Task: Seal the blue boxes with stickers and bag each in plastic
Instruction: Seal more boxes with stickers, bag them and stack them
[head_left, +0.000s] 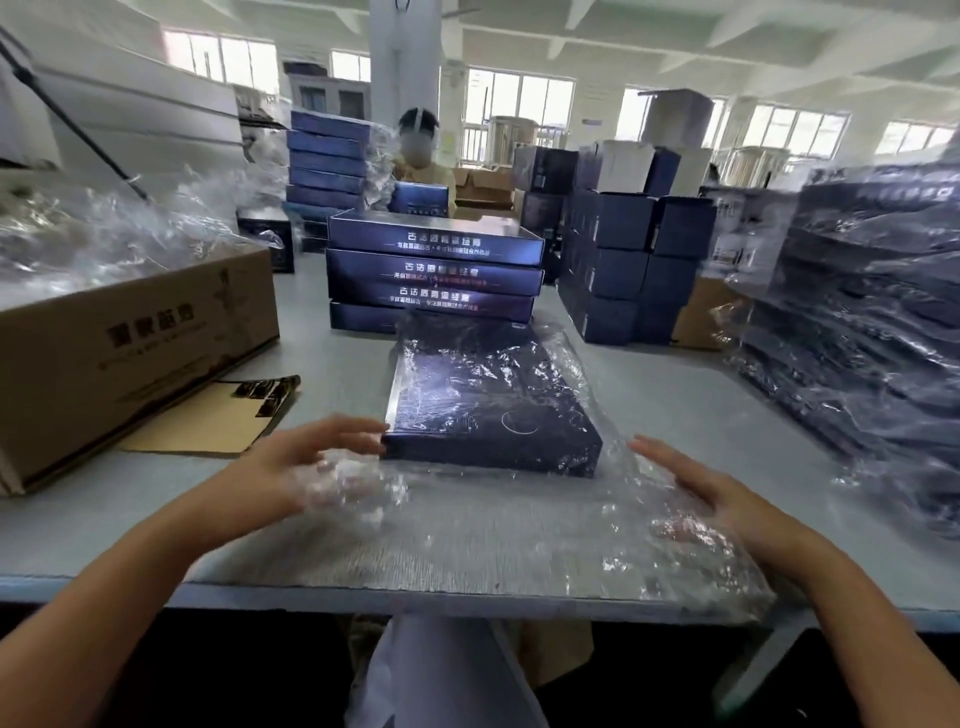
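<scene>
The blue box (493, 410) lies flat on the grey table (691, 374) straight in front of me, inside a clear plastic bag (467, 540) whose loose end stretches back toward me and hangs over the table's edge. My left hand (317, 457) is spread with fingers nearly straight, fingertips at the box's near left corner, gripping nothing; film covers part of it. My right hand (691, 493) lies flat and open on the plastic just beside the box's near right corner. Behind the box stands a stack of blue boxes (434, 270). To my left sit a cardboard carton (130, 353) and a sticker sheet (265, 395); to my right, piled bagged boxes (857, 338).
</scene>
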